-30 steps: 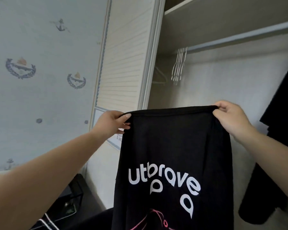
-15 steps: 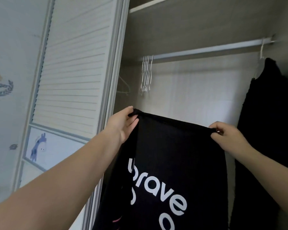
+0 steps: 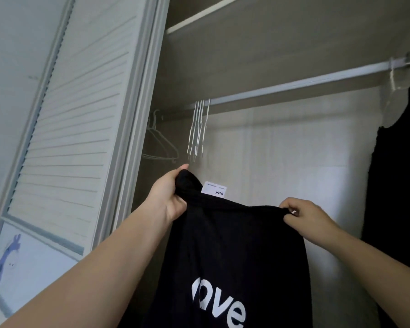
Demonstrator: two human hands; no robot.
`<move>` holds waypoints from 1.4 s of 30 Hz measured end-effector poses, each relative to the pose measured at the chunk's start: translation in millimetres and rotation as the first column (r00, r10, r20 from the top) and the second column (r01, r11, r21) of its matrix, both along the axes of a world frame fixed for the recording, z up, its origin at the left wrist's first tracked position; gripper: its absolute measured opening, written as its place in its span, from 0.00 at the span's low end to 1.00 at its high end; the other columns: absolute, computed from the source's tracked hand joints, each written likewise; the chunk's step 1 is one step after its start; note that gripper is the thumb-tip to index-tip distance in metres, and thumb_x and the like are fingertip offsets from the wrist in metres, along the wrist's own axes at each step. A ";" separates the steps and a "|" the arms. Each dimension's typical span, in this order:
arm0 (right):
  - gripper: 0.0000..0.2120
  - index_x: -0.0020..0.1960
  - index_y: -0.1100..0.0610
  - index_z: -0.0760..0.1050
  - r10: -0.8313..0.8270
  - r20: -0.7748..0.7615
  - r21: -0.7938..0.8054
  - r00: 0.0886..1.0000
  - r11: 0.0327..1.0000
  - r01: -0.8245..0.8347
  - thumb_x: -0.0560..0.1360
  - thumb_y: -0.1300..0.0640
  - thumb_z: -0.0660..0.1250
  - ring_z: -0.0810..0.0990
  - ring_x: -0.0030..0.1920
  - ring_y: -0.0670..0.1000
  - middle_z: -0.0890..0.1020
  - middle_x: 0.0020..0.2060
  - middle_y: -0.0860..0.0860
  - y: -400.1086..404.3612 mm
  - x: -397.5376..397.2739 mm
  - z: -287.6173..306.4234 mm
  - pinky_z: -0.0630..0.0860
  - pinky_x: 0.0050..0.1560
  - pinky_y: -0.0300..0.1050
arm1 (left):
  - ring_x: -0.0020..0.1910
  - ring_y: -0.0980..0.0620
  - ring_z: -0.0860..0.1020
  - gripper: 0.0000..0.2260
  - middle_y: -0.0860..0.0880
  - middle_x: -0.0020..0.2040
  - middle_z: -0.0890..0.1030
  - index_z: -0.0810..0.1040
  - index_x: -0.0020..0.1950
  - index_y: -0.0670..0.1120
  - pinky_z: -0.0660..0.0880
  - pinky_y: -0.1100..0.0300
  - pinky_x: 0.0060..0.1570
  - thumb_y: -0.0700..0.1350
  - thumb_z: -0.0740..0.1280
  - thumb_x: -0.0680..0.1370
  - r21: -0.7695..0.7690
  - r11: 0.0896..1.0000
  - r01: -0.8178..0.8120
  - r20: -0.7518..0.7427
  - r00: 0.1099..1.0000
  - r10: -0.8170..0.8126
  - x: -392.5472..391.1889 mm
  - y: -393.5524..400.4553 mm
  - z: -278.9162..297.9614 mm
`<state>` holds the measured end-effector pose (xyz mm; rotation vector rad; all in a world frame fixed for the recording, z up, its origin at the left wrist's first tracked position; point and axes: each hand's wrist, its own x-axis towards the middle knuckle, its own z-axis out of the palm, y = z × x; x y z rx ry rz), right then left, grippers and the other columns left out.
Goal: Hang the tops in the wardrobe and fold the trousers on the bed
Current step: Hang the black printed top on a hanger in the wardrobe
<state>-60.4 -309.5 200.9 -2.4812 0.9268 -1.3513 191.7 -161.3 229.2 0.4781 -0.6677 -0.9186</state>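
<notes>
Top: a black top (image 3: 234,256) with white lettering hangs in front of the open wardrobe (image 3: 270,55), held up by its upper edge, a white label showing just behind that edge.
Left hand: the left hand (image 3: 168,197) is closed round a bunched corner of the top, fingers wrapped over the cloth, and it is the higher of the two.
Right hand: the right hand (image 3: 303,214) pinches the other end of the same edge between thumb and curled fingers, lower down and to the right.
Long axis: the held edge slopes from upper left to lower right, and the body of the top falls straight down from it.
Hangers: a cluster of white hangers (image 3: 198,131) hangs on the rail (image 3: 294,85) just above and slightly right of the left hand; they are near its fingertips but not touching. A darker hanger or two sits further left in shadow, though I can't make out how many.
Nearer hand: the left, clearly; the right is well apart from the hangers.
Step in hand: I'd judge a hanger has to come off the rail first, so one hand must take the whole top.
Other garment: a black garment (image 3: 395,162) already hangs at the far right of the rail.
Trousers: none in sight from here.
</notes>
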 end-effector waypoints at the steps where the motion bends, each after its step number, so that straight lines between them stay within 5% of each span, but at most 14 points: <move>1: 0.10 0.38 0.49 0.77 0.020 -0.024 0.004 1.000 1.000 -0.020 0.72 0.63 0.63 0.76 0.32 0.41 0.80 0.35 0.46 -8.6 4.2 4.7 0.70 0.33 0.30 | 0.34 0.45 0.82 0.05 0.44 0.36 0.82 0.81 0.51 0.43 0.81 0.48 0.31 0.41 0.67 0.77 -0.014 1.000 -0.015 0.018 1.000 0.015 2.5 -5.2 2.4; 6: 0.08 0.42 0.52 0.79 0.204 -0.213 0.165 0.955 0.971 -0.171 0.73 0.64 0.66 0.72 0.28 0.37 0.76 0.28 0.41 -33.7 23.7 26.9 0.67 0.33 0.29 | 0.54 0.50 0.79 0.13 0.47 0.65 0.75 0.75 0.66 0.53 0.81 0.56 0.38 0.46 0.61 0.82 -0.144 0.973 -0.180 0.136 0.970 0.200 20.2 -31.0 10.1; 9: 0.05 0.47 0.52 0.80 0.203 -0.412 0.223 0.888 0.968 -0.118 0.73 0.60 0.69 0.73 0.28 0.36 0.78 0.31 0.40 -41.3 44.0 48.1 0.68 0.32 0.30 | 0.55 0.54 0.77 0.12 0.49 0.62 0.75 0.78 0.61 0.55 0.79 0.59 0.39 0.46 0.58 0.83 -0.174 0.960 -0.218 0.223 0.941 0.254 27.7 -42.7 18.3; 12: 0.10 0.54 0.49 0.77 0.089 -0.567 0.168 0.819 0.986 0.009 0.73 0.56 0.67 0.77 0.40 0.43 0.84 0.46 0.49 -41.9 75.8 73.8 0.73 0.40 0.37 | 0.51 0.56 0.79 0.12 0.51 0.54 0.79 0.81 0.56 0.54 0.77 0.63 0.37 0.46 0.57 0.83 -0.201 0.946 -0.256 0.239 0.923 0.301 34.4 -54.3 30.8; 14: 0.12 0.58 0.52 0.76 0.013 -0.475 0.033 0.880 0.999 0.003 0.74 0.54 0.67 0.78 0.44 0.48 0.83 0.49 0.53 -41.2 101.9 95.0 0.73 0.44 0.39 | 0.49 0.57 0.79 0.12 0.52 0.50 0.79 0.81 0.54 0.54 0.75 0.63 0.37 0.46 0.58 0.83 -0.210 0.937 -0.278 0.274 0.904 0.329 41.6 -62.0 38.8; 17: 0.12 0.53 0.59 0.79 0.051 -0.127 -0.153 0.991 0.986 -0.070 0.77 0.51 0.65 0.81 0.52 0.55 0.83 0.50 0.57 -33.9 141.9 132.3 0.72 0.48 0.42 | 0.47 0.58 0.78 0.10 0.54 0.50 0.79 0.81 0.56 0.52 0.74 0.62 0.38 0.48 0.61 0.81 -0.216 0.933 -0.288 0.333 0.876 0.348 55.9 -71.3 47.6; 21: 0.29 0.56 0.69 0.76 0.186 0.183 -0.108 0.965 0.980 -0.169 0.77 0.41 0.59 0.79 0.56 0.61 0.80 0.55 0.64 -25.1 189.8 176.4 0.74 0.59 0.54 | 0.40 0.61 0.82 0.07 0.55 0.44 0.84 0.82 0.54 0.50 0.76 0.64 0.37 0.47 0.66 0.79 -0.268 0.925 -0.269 0.369 0.858 0.356 73.6 -84.2 55.7; 26: 0.25 0.51 0.58 0.77 0.163 0.203 -0.030 0.966 0.987 -0.160 0.76 0.37 0.58 0.82 0.49 0.53 0.81 0.44 0.53 -34.8 227.6 191.1 0.77 0.53 0.52 | 0.35 0.64 0.82 0.06 0.57 0.37 0.85 0.81 0.52 0.48 0.75 0.69 0.30 0.45 0.66 0.78 -0.319 0.917 -0.240 0.395 0.846 0.358 85.8 -97.0 60.0; 32: 0.21 0.38 0.60 0.77 0.049 0.121 -0.206 0.991 0.978 -0.024 0.81 0.51 0.52 0.81 0.48 0.60 0.83 0.40 0.56 -45.4 246.0 188.4 0.74 0.50 0.48 | 0.32 0.61 0.82 0.05 0.54 0.34 0.85 0.81 0.51 0.46 0.74 0.69 0.26 0.43 0.66 0.78 -0.341 0.914 -0.218 0.374 0.861 0.345 96.0 -104.0 64.7; 36: 0.19 0.45 0.60 0.77 -0.091 0.283 -0.321 0.955 0.929 0.183 0.80 0.55 0.49 0.77 0.49 0.60 0.81 0.49 0.59 -54.6 251.9 185.6 0.69 0.46 0.47 | 0.29 0.62 0.81 0.05 0.55 0.33 0.84 0.81 0.51 0.46 0.75 0.69 0.26 0.43 0.67 0.78 -0.324 0.920 -0.222 0.365 0.868 0.338 100.2 -107.7 64.8; 42: 0.16 0.41 0.58 0.68 -0.127 0.445 -0.375 0.887 0.872 0.313 0.82 0.53 0.47 0.76 0.46 0.61 0.80 0.43 0.59 -60.8 249.8 185.9 0.69 0.45 0.48 | 0.32 0.58 0.82 0.06 0.51 0.38 0.85 0.83 0.51 0.47 0.76 0.67 0.29 0.44 0.68 0.77 -0.302 0.932 -0.200 0.403 0.859 0.315 99.4 -114.3 63.0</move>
